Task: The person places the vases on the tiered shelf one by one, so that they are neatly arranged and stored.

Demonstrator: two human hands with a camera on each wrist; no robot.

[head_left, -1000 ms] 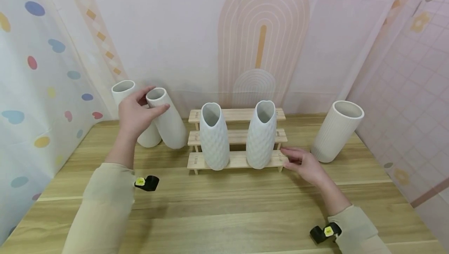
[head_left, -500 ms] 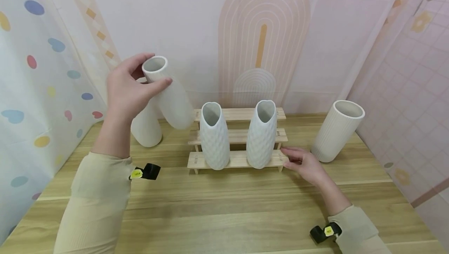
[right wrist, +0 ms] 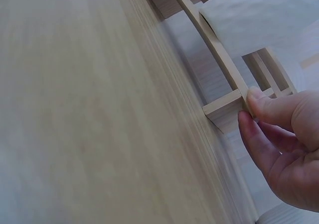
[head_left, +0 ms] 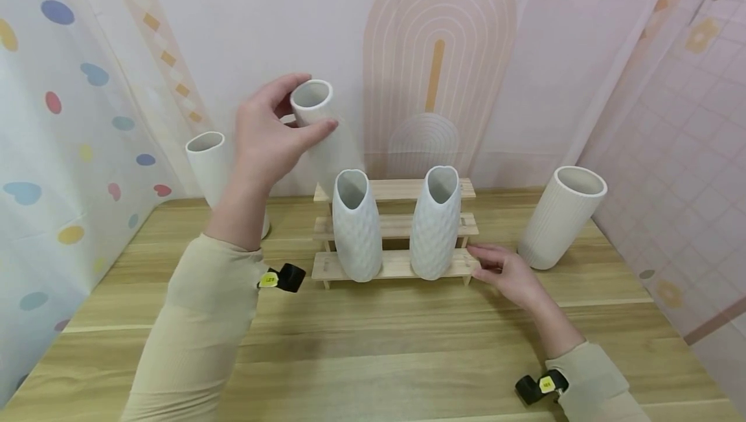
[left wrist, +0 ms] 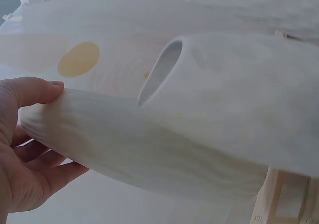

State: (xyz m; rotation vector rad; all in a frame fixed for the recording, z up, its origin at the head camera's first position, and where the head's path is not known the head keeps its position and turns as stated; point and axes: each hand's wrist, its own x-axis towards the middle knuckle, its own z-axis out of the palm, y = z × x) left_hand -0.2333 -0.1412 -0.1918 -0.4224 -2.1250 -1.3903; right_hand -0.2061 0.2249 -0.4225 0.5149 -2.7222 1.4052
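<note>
Head view: vase (head_left: 331, 153), mouth up, axis aslant, in left hand's (head_left: 269, 137) pinch (right hand (head_left: 508, 274) likewise on rack (head_left: 396, 227)).

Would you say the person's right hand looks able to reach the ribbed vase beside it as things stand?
Probably yes: nothing visible stands between the right hand and the ribbed vase, though that hand would first have to release the wooden rack.

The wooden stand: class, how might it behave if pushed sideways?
The wooden stand looks thinly built, so it is probably light and apt to slide. Two tall textured vases rest on its front tier, so a sudden push might topple them. The right hand pinches that tier's end, which would likely resist some movement.
</note>
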